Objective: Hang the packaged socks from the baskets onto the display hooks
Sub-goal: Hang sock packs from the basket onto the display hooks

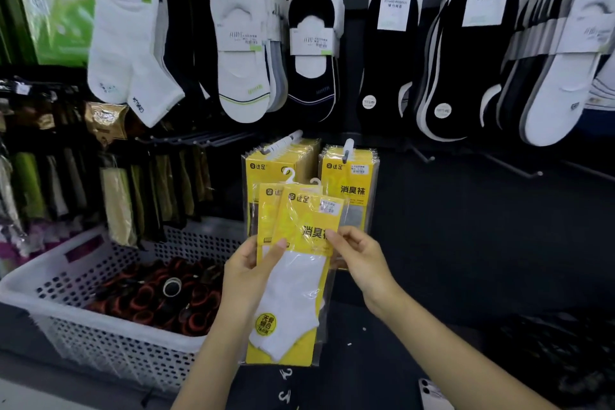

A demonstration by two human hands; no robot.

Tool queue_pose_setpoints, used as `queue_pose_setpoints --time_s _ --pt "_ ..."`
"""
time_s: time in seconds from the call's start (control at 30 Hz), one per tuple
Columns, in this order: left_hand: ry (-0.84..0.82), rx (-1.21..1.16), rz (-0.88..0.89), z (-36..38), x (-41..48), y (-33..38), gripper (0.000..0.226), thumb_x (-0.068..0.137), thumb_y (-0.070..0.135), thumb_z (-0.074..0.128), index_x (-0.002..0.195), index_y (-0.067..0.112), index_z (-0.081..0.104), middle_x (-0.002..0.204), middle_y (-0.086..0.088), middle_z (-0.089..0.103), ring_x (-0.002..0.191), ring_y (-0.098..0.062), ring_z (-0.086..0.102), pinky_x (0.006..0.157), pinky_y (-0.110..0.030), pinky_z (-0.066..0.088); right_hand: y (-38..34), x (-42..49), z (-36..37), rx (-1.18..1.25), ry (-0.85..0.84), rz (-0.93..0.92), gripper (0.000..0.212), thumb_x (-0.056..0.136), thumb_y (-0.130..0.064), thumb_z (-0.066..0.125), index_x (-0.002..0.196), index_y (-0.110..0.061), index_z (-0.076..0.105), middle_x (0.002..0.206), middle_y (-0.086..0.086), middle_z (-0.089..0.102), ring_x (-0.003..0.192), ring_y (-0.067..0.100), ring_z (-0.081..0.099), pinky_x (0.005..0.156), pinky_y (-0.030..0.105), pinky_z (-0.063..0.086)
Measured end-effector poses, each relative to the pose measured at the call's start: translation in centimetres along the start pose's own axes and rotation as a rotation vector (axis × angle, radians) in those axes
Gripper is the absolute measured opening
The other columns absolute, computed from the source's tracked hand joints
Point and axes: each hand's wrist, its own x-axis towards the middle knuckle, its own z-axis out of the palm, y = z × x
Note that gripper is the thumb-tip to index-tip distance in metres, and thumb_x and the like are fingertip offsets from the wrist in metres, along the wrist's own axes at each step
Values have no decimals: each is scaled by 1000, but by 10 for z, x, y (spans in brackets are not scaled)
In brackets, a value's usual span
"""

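**Head view: findings.** The left hand point(248, 263) grips two flat clear-plastic packs of white socks on yellow card, the held packs point(293, 293), with the thumb across the face and the fingers behind. The right hand point(361, 258) pinches the right edge of the front pack point(309, 233) between thumb and fingertips. The two packs are fanned apart at the top, each with a small white plastic hanger loop point(289, 174). They are held in the air just below and in front of the left display hook point(283, 144) and the right display hook point(348, 148). Each hook already carries a bunch of matching yellow hung packs point(351, 191). A white perforated plastic basket point(100, 339) stands low on the left and holds dark rolled items with red rims point(156, 296).

**Head view: assessment.** The step in hand appears to be parting one pack from the other before hanging.
- The right hand should draw the front pack clear sideways while the left hand keeps the other pack firm, as the film looks slippery.
- The grip should then move up near the loop, so that the loop stays square to the hook tip.
- The loop is small, so the tip should be threaded before the pack is let go.
- The right bunch seems to show grey socks, and the left bunch is mostly hidden, so the stock should be checked for a match first.
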Motion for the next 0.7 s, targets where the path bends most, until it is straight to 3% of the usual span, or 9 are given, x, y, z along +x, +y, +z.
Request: queue_pose_setpoints --time_s 0.2,0.27,0.33,0.4,0.47,0.6,0.7 --pt "33 -99 -112 2 -2 3 25 94 33 55 84 14 69 73 1 72 59 -6 66 47 -13 49 1 -1 -15 56 99 -25 21 92 -22 60 92 0 60 86 3 73 81 16 67 77 30 54" --pt "49 -59 -77 -3 -1 2 25 95 33 53 77 25 69 69 13 70 58 6 63 50 -9 48 -2 0 -24 100 149 -74 12 93 -20 58 91 -9 62 83 -1 75 77 12 71 67 23 56" --pt "77 4 -37 -8 2 2 30 95 34 52 72 38 71 72 25 69 68 15 61 64 -9 48 -9 2 -33 101 215 -134 7 94 -19 57 93 -14 63 83 -2 75 76 10 71 63 20 56" --pt "112 34 -19 -13 4 3 24 94 38 52 81 38 72 89 15 73 92 -1 66 87 -28 51 -16 7 -40 93 263 -176 7 94 -18 57 95 -14 62 82 -4 75 74 9 72 59 18 55" --pt "131 42 1 -17 6 3 22 93 41 53 87 32 72 98 2 72 103 -21 65 96 -44 48 -23 13 -44 80 283 -199 7 95 -18 56 93 -14 61 78 -7 75 71 6 71 55 16 53" --pt "162 65 13 -19 6 5 22 93 41 52 82 40 71 88 15 72 93 -9 64 84 -29 49 -30 26 -42 -25 280 -245 7 95 -21 56 91 -18 61 76 -7 74 75 9 71 65 22 57" --pt "180 88 -5 -19 6 6 26 95 40 51 79 44 70 84 18 72 86 -5 65 80 -29 50 -29 35 -39 -52 271 -241 9 95 -22 56 88 -20 60 79 -2 74 79 15 71 71 29 56"
